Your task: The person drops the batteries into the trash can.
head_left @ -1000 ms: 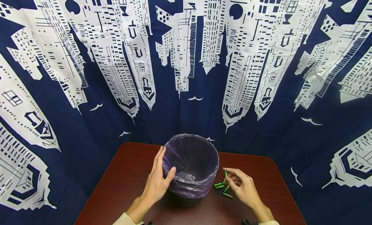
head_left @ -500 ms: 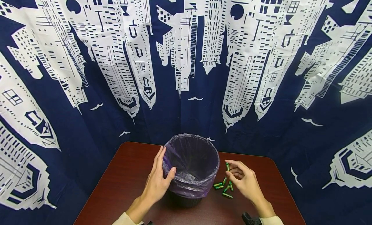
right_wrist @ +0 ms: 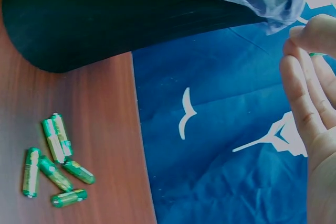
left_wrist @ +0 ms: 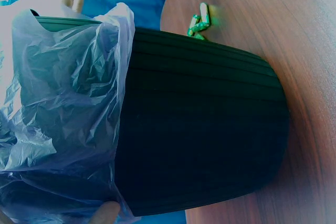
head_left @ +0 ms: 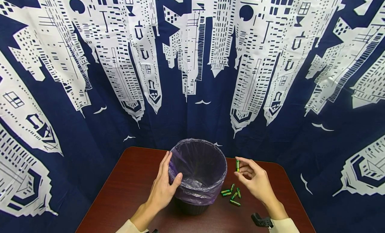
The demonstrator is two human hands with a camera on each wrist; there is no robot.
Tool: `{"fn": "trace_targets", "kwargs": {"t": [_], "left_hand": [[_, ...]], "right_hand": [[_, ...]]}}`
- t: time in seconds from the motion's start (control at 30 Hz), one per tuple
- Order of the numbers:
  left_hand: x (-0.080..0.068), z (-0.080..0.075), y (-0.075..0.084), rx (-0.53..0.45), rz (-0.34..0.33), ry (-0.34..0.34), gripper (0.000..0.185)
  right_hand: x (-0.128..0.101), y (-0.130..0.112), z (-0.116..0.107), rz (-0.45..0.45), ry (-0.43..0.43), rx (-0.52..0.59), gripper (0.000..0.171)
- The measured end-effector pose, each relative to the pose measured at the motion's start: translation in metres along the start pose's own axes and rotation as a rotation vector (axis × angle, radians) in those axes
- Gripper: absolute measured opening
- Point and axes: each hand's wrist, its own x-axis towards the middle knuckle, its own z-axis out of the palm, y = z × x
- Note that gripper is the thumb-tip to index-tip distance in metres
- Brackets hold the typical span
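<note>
A black trash can (left_wrist: 210, 124) stands on the table, lined with a thin purple plastic bag (head_left: 198, 193) folded over its rim. My left hand (head_left: 162, 186) rests against the bag on the can's left side, fingers extended and thumb at the rim. My right hand (head_left: 255, 179) is raised to the right of the can, pinching a green battery (head_left: 237, 165) between thumb and fingertips. In the right wrist view the fingers hide most of that battery. Several more green batteries (right_wrist: 52, 161) lie in a loose cluster on the table, below my right hand.
The reddish-brown wooden table (head_left: 120, 179) ends just behind the can. Beyond it hangs a navy curtain (head_left: 186, 119) with a white city print. A black strap device (head_left: 261, 221) sits at my right wrist.
My right hand has lifted a battery from the cluster and risen up and slightly right with it. My left hand and the trash can have stayed in place.
</note>
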Motion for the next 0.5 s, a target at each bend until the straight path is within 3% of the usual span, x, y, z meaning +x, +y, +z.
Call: {"fn": "trace_targets", "kwargs": {"t": [0.5], "left_hand": [[0.000, 0.000, 0.000, 0.007, 0.002, 0.004, 0.090]], "right_hand": [[0.034, -0.015, -0.012, -0.038, 0.024, -0.025, 0.064]]}}
